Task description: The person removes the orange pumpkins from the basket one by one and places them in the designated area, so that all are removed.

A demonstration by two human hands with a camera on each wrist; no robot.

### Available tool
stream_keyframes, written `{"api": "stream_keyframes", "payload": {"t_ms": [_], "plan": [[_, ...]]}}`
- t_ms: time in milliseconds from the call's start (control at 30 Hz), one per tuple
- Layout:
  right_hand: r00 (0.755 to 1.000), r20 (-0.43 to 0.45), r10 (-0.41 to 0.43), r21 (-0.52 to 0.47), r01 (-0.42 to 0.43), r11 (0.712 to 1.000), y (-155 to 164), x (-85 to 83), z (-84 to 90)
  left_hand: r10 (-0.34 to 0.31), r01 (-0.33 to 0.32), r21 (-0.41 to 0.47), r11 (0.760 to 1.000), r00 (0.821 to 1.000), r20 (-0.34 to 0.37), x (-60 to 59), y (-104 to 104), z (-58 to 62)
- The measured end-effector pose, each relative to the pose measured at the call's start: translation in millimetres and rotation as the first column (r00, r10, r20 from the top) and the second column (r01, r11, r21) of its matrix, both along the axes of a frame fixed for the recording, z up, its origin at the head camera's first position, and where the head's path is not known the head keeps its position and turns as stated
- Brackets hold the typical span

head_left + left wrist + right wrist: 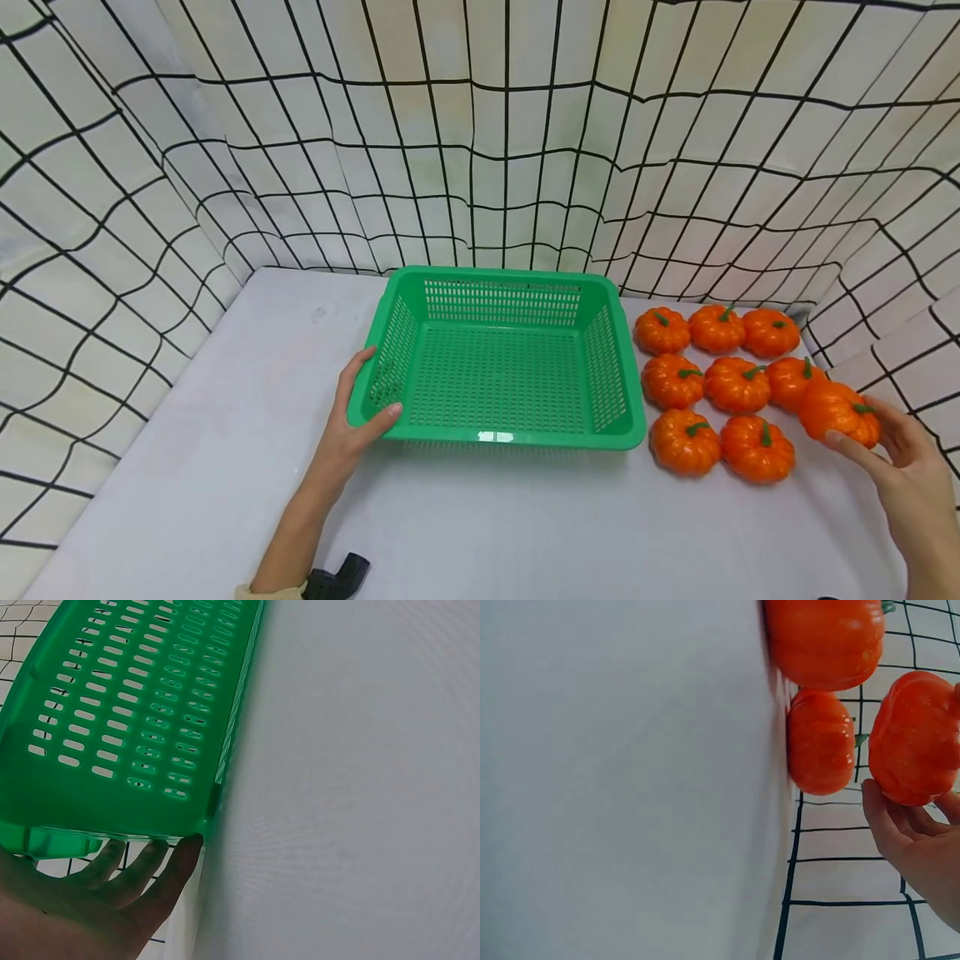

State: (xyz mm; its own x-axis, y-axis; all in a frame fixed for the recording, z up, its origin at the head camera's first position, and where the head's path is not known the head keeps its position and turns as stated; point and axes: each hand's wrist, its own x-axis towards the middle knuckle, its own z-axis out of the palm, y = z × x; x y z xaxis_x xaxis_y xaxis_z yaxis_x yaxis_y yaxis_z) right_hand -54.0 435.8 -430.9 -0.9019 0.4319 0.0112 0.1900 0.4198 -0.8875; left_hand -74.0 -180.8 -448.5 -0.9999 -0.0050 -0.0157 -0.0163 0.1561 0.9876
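Note:
A green plastic basket with slotted walls stands on the white table; no contents show inside. My left hand grips its near left corner, thumb over the rim and fingers along the outside. In the left wrist view, the fingertips touch the basket's outer wall. At the right, my right hand holds a small orange toy pumpkin with a green stem between thumb and fingers. The right wrist view shows this pumpkin raised off the table. Several similar pumpkins sit in rows right of the basket.
White walls with a black grid enclose the table at the back and both sides. A black device is on the left wrist. The nearest pumpkins lie close to the basket's right side.

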Motion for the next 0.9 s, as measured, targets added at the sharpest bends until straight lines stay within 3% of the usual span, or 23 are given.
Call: {"api": "stream_keyframes", "payload": {"t_ms": [133, 267, 433, 667, 900], "plan": [[0.999, 0.038, 0.027, 0.019, -0.028, 0.999, 5.7, 2.2, -6.3, 0.003, -0.003, 0.000, 1.000, 1.000, 0.004, 0.3, -0.5, 0.4], [0.992, 0.128, -0.010, 0.085, -0.001, 0.996, 7.9, 1.4, -10.0, 0.004, -0.004, -0.003, 1.000, 1.000, 0.001, 0.3, -1.0, 0.7], [0.964, 0.264, -0.033, 0.139, -0.004, 0.990, 8.6, -1.1, -10.8, 0.004, -0.004, -0.004, 1.000, 1.000, -0.001, -0.4, -1.4, 1.3], [0.924, 0.381, 0.038, 0.178, -0.113, 0.977, 11.8, -0.7, -11.5, 0.004, -0.004, -0.005, 1.000, 1.000, 0.001, -0.2, -1.9, 1.5], [0.917, 0.397, 0.041, 0.230, -0.142, 0.963, 13.9, -1.7, -14.8, 0.004, -0.004, -0.007, 1.000, 1.000, -0.005, -0.7, -1.1, 0.9]]}}
